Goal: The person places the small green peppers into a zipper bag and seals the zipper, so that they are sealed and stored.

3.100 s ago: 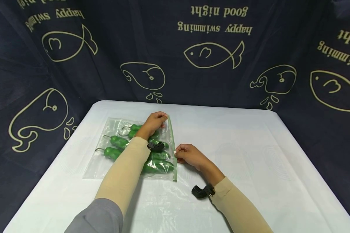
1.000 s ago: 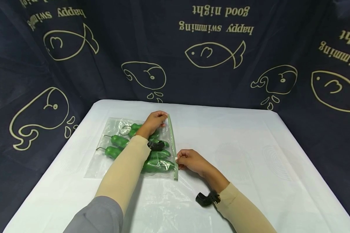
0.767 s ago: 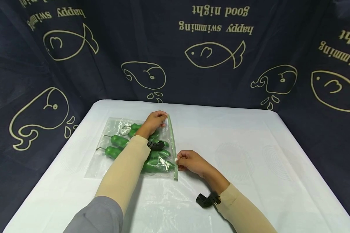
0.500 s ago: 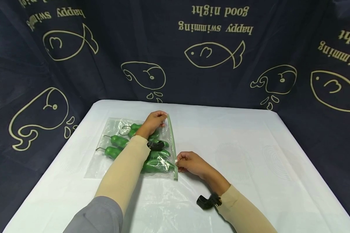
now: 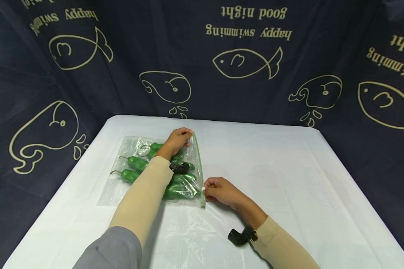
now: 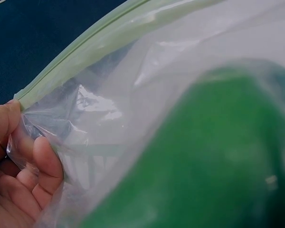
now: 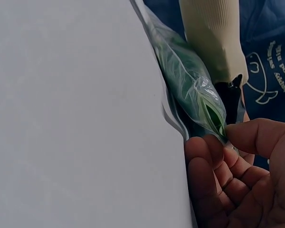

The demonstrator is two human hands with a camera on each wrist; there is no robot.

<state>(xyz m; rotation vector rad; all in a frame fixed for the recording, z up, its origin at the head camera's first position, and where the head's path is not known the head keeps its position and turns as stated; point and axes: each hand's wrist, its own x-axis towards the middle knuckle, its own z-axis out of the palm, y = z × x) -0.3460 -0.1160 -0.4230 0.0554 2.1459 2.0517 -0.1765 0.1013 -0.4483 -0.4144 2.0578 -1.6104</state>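
A clear zip bag (image 5: 111,196) lies flat on the left half of the table, with several green peppers (image 5: 129,175) inside. Its light-green seal strip (image 5: 198,158) runs along the right side. My left hand (image 5: 178,140) pinches the far corner beside the strip; in the left wrist view its thumb and fingers (image 6: 48,159) grip the crinkled film. Lower on the strip, my right hand (image 5: 220,191) pinches a small white slider (image 5: 203,188) between thumb and fingers. The right wrist view shows the strip's edges parted as a loop (image 7: 213,116) beside that thumb. My left forearm hides part of the peppers.
A white cloth covers the table (image 5: 276,179). Dark blue curtains (image 5: 249,101) with fish and whale outlines hang behind and at both sides. A black wrist camera sits on my left wrist (image 5: 179,168) and another on the right (image 5: 242,235).
My right hand has slid along the seal strip toward the near end, taking the white slider with it. My left hand keeps hold of the far corner, and the bag stays almost in place.
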